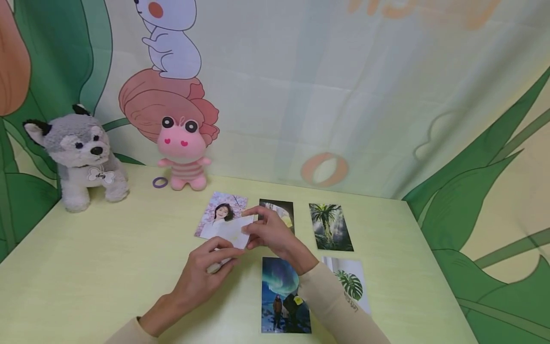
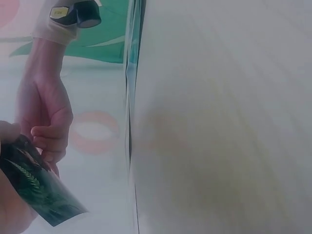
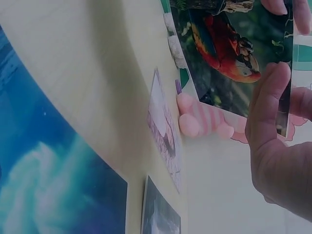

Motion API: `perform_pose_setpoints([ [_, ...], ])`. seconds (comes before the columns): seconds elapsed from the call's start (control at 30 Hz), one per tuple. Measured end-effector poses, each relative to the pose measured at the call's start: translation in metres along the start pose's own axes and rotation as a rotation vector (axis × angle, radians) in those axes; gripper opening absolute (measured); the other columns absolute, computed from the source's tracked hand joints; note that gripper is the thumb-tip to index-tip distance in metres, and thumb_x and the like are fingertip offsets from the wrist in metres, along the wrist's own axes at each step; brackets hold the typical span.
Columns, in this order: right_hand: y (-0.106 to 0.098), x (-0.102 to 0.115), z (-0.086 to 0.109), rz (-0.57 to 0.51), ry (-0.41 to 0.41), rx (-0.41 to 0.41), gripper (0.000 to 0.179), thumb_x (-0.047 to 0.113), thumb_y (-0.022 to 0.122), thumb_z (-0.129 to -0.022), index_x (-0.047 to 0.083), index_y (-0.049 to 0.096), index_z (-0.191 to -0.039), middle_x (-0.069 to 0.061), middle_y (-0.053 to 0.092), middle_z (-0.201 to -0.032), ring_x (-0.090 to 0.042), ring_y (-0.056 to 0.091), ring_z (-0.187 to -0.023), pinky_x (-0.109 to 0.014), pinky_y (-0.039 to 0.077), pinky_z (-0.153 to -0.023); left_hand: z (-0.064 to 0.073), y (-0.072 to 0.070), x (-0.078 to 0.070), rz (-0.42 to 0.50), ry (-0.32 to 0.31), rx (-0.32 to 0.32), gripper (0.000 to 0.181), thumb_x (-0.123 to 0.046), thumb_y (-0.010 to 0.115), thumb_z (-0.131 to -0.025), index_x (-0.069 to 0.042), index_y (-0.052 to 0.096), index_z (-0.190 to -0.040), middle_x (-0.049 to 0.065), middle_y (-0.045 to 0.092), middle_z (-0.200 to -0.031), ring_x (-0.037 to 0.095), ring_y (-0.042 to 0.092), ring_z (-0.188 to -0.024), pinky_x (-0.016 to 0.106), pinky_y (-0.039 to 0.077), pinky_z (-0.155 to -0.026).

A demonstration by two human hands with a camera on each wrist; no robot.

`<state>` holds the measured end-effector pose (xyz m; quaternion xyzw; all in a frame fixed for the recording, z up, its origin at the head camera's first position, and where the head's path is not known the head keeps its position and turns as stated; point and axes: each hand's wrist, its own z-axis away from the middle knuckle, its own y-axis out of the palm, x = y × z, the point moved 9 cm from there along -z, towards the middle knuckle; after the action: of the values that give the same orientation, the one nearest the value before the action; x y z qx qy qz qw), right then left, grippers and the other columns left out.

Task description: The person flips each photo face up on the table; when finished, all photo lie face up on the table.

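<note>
Both hands hold one photo card point(image 1: 236, 230) up above the table, its pale back showing in the head view. My left hand point(image 1: 208, 263) pinches its lower left part between thumb and fingers. The right hand point(image 1: 272, 234) grips its right edge. In the right wrist view the card's front shows a red parrot point(image 3: 222, 53) among dark green leaves, with right-hand fingers point(image 3: 275, 83) at its edge. The left wrist view catches a dark green corner of the card point(image 2: 41, 190). Just behind it on the table lies a photo of a person among pink blossoms point(image 1: 219, 208), partly covered.
More photos lie on the table point(image 1: 107, 277): an aurora scene point(image 1: 279, 282), a spiky plant point(image 1: 330, 227), a monstera leaf point(image 1: 350, 284) partly under the right sleeve, and one point(image 1: 277, 204) half hidden. A plush husky point(image 1: 88, 157), pink plush toy point(image 1: 185, 157) and purple ring point(image 1: 160, 182) stand back left.
</note>
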<state>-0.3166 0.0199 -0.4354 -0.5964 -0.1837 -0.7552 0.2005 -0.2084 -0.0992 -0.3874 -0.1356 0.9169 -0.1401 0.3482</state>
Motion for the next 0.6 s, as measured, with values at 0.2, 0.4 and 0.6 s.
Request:
perform_pose_setpoints([
  [0.2,0.002,0.001,0.001,-0.031,-0.009,0.019,0.041,0.007,0.056,-0.099,0.001,0.045,-0.138,-0.005,0.072,-0.081,-0.015,0.072,-0.067,-0.029,0.06,-0.067,-0.002,-0.01,0.005,0.077,0.016,-0.084,0.033,0.019,0.076,-0.073,-0.002,0.077,-0.097,0.008,0.066,-0.085,0.01,0.058,-0.07,0.014,0.047,-0.063],
  [0.4,0.006,0.002,0.001,-0.082,-0.012,0.027,0.041,0.018,0.054,-0.103,0.002,0.041,-0.138,-0.008,0.071,-0.085,-0.016,0.073,-0.074,-0.032,0.06,-0.074,-0.005,-0.016,0.007,0.118,-0.002,-0.129,0.024,0.016,0.075,-0.078,0.002,0.076,-0.097,0.012,0.065,-0.085,0.008,0.058,-0.075,0.013,0.049,-0.063],
  [0.6,0.008,0.004,0.002,-0.108,-0.032,0.019,0.029,0.025,0.053,-0.104,0.008,0.046,-0.128,-0.008,0.072,-0.085,-0.017,0.073,-0.075,-0.032,0.06,-0.075,-0.007,-0.021,0.007,0.163,-0.045,-0.164,0.026,0.021,0.073,-0.076,0.004,0.077,-0.095,0.011,0.065,-0.083,0.005,0.06,-0.079,0.012,0.05,-0.066],
])
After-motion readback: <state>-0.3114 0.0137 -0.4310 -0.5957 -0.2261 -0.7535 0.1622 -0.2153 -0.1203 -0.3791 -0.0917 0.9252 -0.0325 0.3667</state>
